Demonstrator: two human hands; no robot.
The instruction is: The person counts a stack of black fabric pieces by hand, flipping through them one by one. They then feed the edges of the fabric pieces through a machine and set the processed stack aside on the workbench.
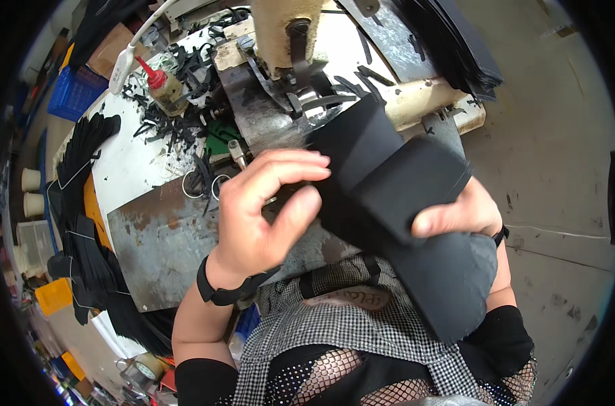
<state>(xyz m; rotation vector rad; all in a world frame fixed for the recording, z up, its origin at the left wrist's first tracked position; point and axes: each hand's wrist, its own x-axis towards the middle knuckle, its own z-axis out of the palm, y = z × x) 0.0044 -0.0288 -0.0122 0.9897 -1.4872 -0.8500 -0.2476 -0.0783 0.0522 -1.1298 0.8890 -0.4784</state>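
My right hand (463,213) grips a folded black sheet piece (415,183), thumb on top and the other fingers hidden beneath. The black piece is smooth and bent over on itself. One end reaches up to the machine's worn metal plate, and a rounded lower part hangs over my lap. My left hand (263,206) is just left of the piece, thumb and fingers apart in a curve and slightly blurred, with nothing seen in it. Ahead stands a cream-coloured industrial machine (287,34) with a metal bed (256,111), like a sewing machine.
Black scrap strips (175,105) litter the white tabletop around a red-capped bottle (162,84). Tied bundles of black strips (84,223) hang at the left edge. A stack of black sheets (456,47) lies at the far right. A blue crate (77,91) stands far left.
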